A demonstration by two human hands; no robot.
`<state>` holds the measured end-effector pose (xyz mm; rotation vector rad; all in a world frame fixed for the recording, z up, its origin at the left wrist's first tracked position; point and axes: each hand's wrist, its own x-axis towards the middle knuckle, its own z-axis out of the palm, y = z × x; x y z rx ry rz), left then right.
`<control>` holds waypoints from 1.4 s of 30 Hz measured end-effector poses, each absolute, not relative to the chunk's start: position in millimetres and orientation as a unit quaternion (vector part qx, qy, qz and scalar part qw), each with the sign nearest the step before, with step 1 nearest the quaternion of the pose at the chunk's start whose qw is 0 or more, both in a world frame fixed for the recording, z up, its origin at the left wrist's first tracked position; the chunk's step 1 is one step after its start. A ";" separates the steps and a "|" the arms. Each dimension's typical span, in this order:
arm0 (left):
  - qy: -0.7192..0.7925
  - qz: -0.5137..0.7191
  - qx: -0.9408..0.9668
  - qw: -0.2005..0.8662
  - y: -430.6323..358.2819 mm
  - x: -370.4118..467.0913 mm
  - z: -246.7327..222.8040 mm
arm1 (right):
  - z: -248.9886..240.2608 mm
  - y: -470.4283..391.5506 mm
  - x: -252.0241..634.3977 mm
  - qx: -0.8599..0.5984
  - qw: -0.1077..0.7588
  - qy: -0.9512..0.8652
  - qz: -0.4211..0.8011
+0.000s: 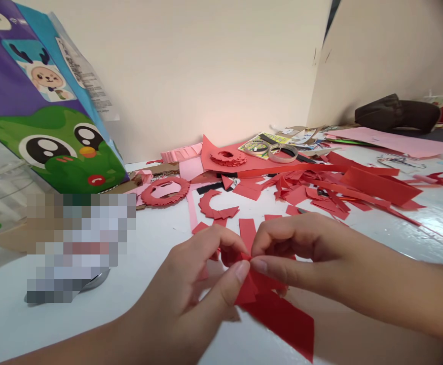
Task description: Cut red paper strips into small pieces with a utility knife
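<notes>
Between my two hands is a small piece of folded red paper, pinched at its upper edge. My left hand is closed on it, thumb in front and fingers behind. My right hand pinches the same paper from the right, thumb against forefinger, the fingertips of both hands almost touching. Below them a flat red paper strip slants toward the lower right. Just beyond the fingers lie a red strip and a curved chain of folded red paper. Part of the held paper is hidden by my fingers.
A ring of folded red paper lies at the left, with a smaller red ring behind. Red scraps are heaped at the right, near tape rolls. A green-and-purple bag stands at the left; pink sheets lie at the back right.
</notes>
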<state>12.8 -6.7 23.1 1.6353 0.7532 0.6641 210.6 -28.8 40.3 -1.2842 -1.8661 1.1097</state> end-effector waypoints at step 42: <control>0.403 0.294 0.710 0.497 -5.6 13.3 26.7 | 38.2 -26.7 214.3 -0.449 0.355 -0.657 0.490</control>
